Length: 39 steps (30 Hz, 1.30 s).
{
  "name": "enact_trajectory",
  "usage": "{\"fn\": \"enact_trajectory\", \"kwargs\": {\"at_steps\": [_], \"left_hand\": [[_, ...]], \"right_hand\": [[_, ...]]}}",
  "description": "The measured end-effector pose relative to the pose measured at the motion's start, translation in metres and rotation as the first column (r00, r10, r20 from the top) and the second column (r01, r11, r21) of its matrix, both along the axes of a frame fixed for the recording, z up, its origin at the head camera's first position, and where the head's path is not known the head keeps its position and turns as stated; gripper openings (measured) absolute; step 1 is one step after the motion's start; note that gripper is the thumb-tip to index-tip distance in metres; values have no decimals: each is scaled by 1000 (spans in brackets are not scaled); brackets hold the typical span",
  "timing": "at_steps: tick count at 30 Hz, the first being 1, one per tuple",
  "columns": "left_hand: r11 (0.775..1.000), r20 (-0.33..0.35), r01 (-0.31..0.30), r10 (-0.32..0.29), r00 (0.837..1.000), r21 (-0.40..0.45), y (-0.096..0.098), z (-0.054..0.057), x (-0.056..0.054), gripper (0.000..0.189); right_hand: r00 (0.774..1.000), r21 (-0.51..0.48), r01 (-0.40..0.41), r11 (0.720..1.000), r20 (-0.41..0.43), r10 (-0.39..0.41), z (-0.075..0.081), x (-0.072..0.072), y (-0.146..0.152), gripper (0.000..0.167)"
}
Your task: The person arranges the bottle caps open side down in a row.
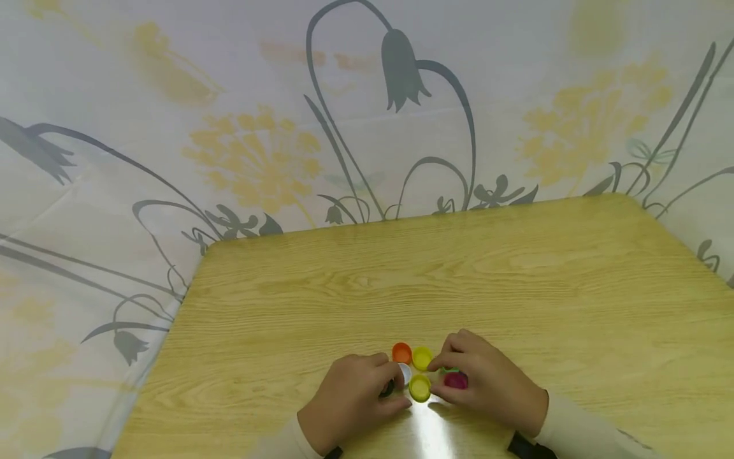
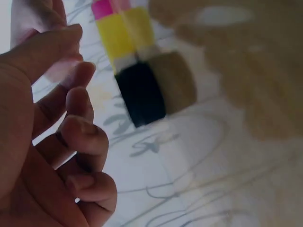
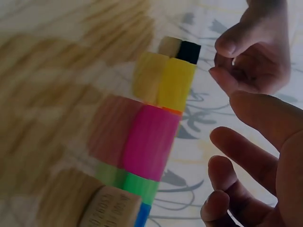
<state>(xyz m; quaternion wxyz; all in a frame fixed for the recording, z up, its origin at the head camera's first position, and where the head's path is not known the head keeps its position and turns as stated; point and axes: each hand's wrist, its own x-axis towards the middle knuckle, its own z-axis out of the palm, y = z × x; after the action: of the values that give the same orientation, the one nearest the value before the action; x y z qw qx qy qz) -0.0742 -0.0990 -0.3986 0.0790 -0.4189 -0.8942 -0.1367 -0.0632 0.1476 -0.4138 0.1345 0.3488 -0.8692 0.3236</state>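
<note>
Left hand (image 1: 351, 395) looms closest in the left wrist view: fingers loosely bent, thumb apart from them, gripping nothing that shows. Right hand (image 1: 487, 379) is similarly relaxed, fingers gently curved, with a moderate gap between thumb and forefinger in the head view; it also holds nothing that shows.

Clock positions below are from the head view, centred on the nearer yellow cup (image 1: 420, 387). Left hand at 9 o'clock, right hand at 3 o'clock. The right thumb is right beside the nearer yellow cup; contact cannot be told. The black cup (image 1: 387, 388) sits at 9, partly hidden between left thumb and fingers; the left wrist view shows it apart from the fingertips.

Other cups: white cup (image 1: 404, 373) between 10 and 11, partly covered by the left fingers; orange cup (image 1: 402, 352) at 11; second yellow cup (image 1: 422, 358) at 12; green cup (image 1: 452, 370) at 2, mostly hidden; pink cup (image 1: 456, 380) near 3, under the right hand.

Right wrist view adds a blue piece (image 3: 143, 215) and a beige piece (image 3: 112, 209) bearing blurred print.

Beneath: wood-grain table (image 1: 321, 293), glare at 6. Beyond, toward 12: flower-printed cloth (image 1: 350, 83).
</note>
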Motion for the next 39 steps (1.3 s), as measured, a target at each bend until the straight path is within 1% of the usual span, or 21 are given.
{"fn": "enact_trajectory", "kwargs": {"at_steps": [3, 7, 12, 15, 20, 22, 27, 31, 35, 39], "left_hand": [[1000, 0, -29, 29, 1000, -8, 4, -2, 4, 23], [998, 11, -69, 69, 998, -3, 9, -4, 5, 19], [996, 24, -81, 82, 996, -26, 13, -4, 4, 21], [995, 12, -87, 88, 996, -40, 13, -5, 4, 21], [994, -27, -93, 91, 995, -57, 15, -6, 4, 21], [993, -24, -95, 94, 995, -68, 16, -7, 4, 20], [993, 25, -81, 83, 996, -82, 17, -6, 5, 21], [996, 27, -56, 58, 998, -72, 19, -6, 6, 22], [996, 31, -71, 73, 997, -60, 19, -5, 6, 21], [996, 22, -89, 89, 996, -11, 19, -4, 6, 18]], "right_hand": [[1000, 32, -8, 999, -21, 9, -3, 0, -1, 23], [1000, 74, -4, 997, -16, 5, -5, 0, -2, 24], [1000, 126, 2, 992, 17, -4, -4, -2, -2, 24], [1000, 153, -8, 988, 29, 4, -4, -5, -3, 23], [999, 191, -32, 981, 13, 30, -4, -7, -4, 23], [999, 203, -33, 979, -3, 34, -4, -8, -4, 23], [998, 214, -43, 976, -24, 50, -5, -7, -6, 22], [998, 206, -52, 977, -12, 55, -4, -5, -5, 21], [999, 201, -48, 978, 4, 48, -2, -5, -4, 22], [999, 197, -42, 980, -11, 45, -1, -6, -4, 24]]}}
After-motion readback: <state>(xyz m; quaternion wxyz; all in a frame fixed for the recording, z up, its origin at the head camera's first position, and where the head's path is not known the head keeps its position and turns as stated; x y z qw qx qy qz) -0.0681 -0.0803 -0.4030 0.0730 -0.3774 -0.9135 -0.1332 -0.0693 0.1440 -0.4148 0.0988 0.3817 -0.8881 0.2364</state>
